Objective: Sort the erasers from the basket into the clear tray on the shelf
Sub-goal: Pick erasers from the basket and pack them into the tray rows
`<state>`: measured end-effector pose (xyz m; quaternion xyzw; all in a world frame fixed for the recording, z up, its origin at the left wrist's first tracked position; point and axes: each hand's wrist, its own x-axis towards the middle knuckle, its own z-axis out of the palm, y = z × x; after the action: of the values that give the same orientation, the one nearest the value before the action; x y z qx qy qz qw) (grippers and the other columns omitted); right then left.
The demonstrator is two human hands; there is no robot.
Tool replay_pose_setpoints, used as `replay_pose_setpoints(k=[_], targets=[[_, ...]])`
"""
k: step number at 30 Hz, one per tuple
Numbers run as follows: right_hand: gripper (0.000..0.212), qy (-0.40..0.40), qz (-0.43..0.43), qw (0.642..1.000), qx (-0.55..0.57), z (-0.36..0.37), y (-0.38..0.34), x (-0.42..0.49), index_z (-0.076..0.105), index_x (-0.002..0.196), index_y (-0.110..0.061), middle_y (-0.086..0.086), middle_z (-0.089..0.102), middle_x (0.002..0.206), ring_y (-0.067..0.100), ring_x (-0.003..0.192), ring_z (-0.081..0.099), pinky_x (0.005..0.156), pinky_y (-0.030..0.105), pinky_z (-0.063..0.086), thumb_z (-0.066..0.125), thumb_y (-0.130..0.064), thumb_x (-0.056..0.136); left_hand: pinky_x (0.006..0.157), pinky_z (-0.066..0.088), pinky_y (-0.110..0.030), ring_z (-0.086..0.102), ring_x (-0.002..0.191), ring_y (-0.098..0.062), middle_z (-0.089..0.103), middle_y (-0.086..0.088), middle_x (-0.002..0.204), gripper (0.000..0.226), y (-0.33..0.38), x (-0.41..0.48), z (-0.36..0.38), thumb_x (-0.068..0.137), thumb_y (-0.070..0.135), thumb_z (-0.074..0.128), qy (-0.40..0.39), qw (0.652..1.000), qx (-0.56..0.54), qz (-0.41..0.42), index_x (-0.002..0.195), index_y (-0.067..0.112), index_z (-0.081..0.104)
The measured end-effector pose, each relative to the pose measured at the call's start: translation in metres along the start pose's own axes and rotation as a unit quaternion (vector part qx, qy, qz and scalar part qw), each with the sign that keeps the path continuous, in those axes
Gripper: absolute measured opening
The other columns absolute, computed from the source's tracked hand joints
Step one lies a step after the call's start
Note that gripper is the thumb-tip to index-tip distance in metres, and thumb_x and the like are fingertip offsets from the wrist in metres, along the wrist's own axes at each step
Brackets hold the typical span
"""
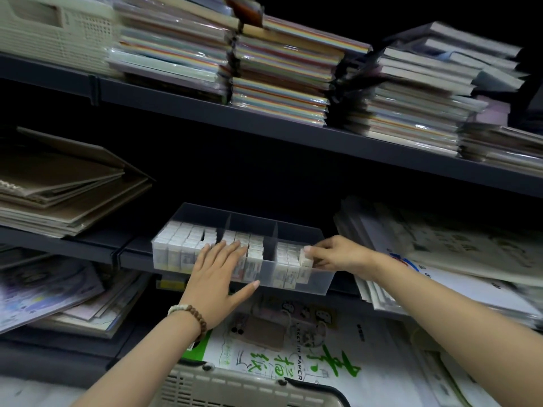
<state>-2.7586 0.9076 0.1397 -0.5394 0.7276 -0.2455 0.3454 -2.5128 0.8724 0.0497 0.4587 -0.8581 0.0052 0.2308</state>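
Basket below clear tray, left hand flat on tray front, right hand pinching eraser over right compartment: seat against row.

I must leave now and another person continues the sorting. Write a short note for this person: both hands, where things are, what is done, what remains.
Left hand: flat, fingers straight, resting on the erasers in the middle compartment of the clear tray.
Right hand: pinches one eraser over the right compartment, beside rows already there.
Tray stands on the shelf; basket at the bottom edge, contents hidden.
Done: left compartment nearly full, middle partly, right begun.
Left: seat this eraser, probably fill the right side, check the basket.
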Motion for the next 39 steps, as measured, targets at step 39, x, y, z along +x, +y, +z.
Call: replay_pose_setpoints(k=[39], targets=[[0.027,-0.116,0.173,0.972,0.112,0.182,0.182,-0.055,0.061,0.116,-0.003,0.007,0.066,0.105,0.019,0.088,0.067,0.069,0.020,0.053,0.061,-0.013,0.090,0.108,0.031,-0.029,0.033,0.135,-0.016,0.032,0.001,0.149,0.063,-0.046,-0.177,0.114,0.091,0.055,0.041,-0.392,0.907,-0.093,-0.120,0.144,0.023,0.027]])
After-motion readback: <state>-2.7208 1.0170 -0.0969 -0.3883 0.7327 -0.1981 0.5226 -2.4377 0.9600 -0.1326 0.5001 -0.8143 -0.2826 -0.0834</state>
